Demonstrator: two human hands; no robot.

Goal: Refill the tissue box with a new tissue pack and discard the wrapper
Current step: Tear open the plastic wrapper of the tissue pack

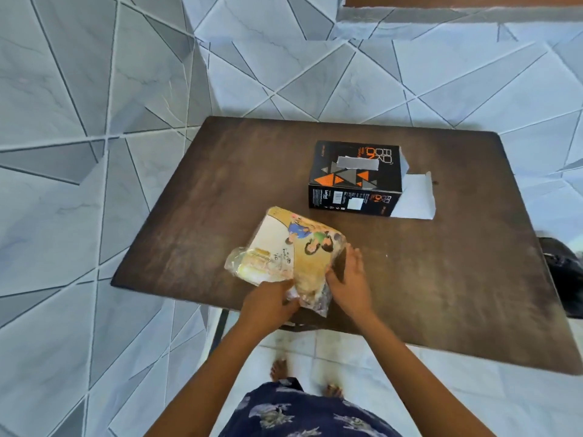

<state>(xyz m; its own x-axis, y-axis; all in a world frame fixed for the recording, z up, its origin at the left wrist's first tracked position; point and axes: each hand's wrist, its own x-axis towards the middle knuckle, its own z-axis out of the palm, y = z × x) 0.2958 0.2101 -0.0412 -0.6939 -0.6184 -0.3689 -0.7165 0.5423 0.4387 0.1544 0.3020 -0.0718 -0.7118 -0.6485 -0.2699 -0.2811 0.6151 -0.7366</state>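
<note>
A yellow plastic-wrapped tissue pack (pixel 293 247) with cartoon figures lies near the front edge of the dark wooden table (pixel 441 279). My left hand (pixel 268 302) pinches the crumpled near end of its wrapper. My right hand (pixel 348 275) rests against the pack's right side, fingers spread along it. The black tissue box (pixel 355 176) with orange and grey triangles stands farther back on the table. Its right end flap (pixel 415 197) hangs open, showing a white inside.
A dark object (pixel 564 272) sits just off the table's right edge. The floor around has grey and white geometric tiles (pixel 94 184). My bare feet (pixel 279 369) stand below the table's front edge.
</note>
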